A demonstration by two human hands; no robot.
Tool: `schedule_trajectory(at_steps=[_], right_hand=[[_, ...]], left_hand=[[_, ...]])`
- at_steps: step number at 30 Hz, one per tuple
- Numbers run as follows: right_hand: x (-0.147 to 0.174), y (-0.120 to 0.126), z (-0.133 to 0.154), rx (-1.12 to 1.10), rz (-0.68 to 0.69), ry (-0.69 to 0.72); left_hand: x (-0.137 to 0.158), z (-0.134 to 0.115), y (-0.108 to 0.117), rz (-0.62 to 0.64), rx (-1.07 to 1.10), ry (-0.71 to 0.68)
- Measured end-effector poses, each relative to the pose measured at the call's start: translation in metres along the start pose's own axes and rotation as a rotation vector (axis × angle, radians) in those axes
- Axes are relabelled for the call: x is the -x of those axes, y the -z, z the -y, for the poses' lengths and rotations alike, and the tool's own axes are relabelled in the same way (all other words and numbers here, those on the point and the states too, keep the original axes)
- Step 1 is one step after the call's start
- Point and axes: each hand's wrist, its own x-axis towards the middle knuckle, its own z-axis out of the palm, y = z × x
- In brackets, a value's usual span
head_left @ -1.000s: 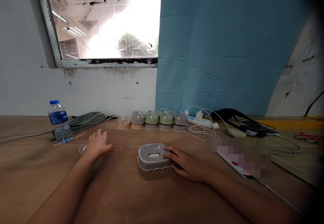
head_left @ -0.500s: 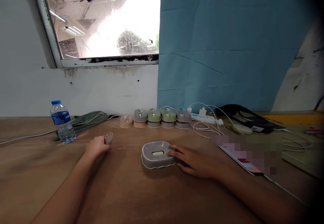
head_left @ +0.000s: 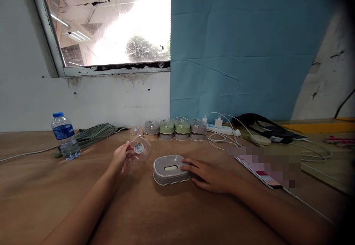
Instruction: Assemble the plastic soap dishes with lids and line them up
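My left hand (head_left: 121,159) pinches the edge of a clear plastic lid (head_left: 142,152) that bears a round white printed sticker. The lid is raised and tilted above the table, apart from the box. In front of me sits a grey oval box (head_left: 163,178), with a pale object showing through the slot in its top. My right hand (head_left: 206,174) lies against the right side of this box. Its fingers are stretched out and spread, fingertips on the top and thumb low beside the wall, without gripping.
Behind stands a row of several small boxes (head_left: 166,131) in grey, green and peach, mostly stacked in pairs. A water bottle (head_left: 66,136) and a green cloth bundle (head_left: 95,134) are at left. At right are a white power strip (head_left: 220,128), cables, a phone (head_left: 257,173) and black straps (head_left: 256,125).
My left hand has moved right and lifted the clear lid, turning its sticker into view. My right hand remains at the grey box. The view has shifted slightly.
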Motion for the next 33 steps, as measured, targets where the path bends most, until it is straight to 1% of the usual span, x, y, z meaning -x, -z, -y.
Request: schedule_trajectory(at_steps=[2,4,7,9,11,13,15,20,21,22,25,27,30,33], right_hand=[[0.000,0.000,0.000,0.004,0.002,0.004],[0.000,0.000,0.000,0.014,-0.006,0.009],[0.000,-0.003,0.000,0.035,-0.063,0.004],[-0.001,-0.007,0.000,0.037,-0.142,-0.027],[-0.003,-0.012,-0.001,0.040,-0.239,-0.062],[-0.005,-0.018,-0.001,0.053,-0.318,-0.066],[-0.007,-0.022,-0.001,0.061,-0.343,-0.036],[-0.008,-0.022,-0.001,0.050,-0.279,0.015],[-0.008,-0.021,-0.001,0.040,-0.265,0.020],[-0.008,-0.020,-0.001,0.029,-0.254,0.026],[-0.009,-0.018,0.000,0.001,-0.230,0.050],[-0.009,-0.017,0.001,-0.005,-0.219,0.059],[-0.009,-0.016,0.001,-0.006,-0.213,0.054],[-0.009,-0.017,0.001,-0.012,-0.216,0.041]], left_hand=[[0.008,-0.002,-0.013,0.019,0.230,0.111],[0.012,-0.005,-0.025,0.027,0.325,0.207],[0.015,-0.004,-0.042,0.064,0.392,0.335],[0.015,0.000,-0.050,0.109,0.401,0.388],[0.016,0.006,-0.055,0.189,0.373,0.409],[0.017,0.013,-0.057,0.287,0.311,0.402],[0.019,0.019,-0.056,0.377,0.239,0.369],[0.021,0.023,-0.050,0.636,0.120,0.293],[0.021,0.024,-0.048,0.671,0.089,0.268],[0.020,0.024,-0.047,0.680,0.046,0.224],[0.016,0.024,-0.044,0.611,-0.127,0.019],[0.015,0.025,-0.043,0.590,-0.204,-0.057],[0.014,0.028,-0.043,0.606,-0.210,-0.023],[0.014,0.034,-0.044,0.582,-0.177,0.017]])
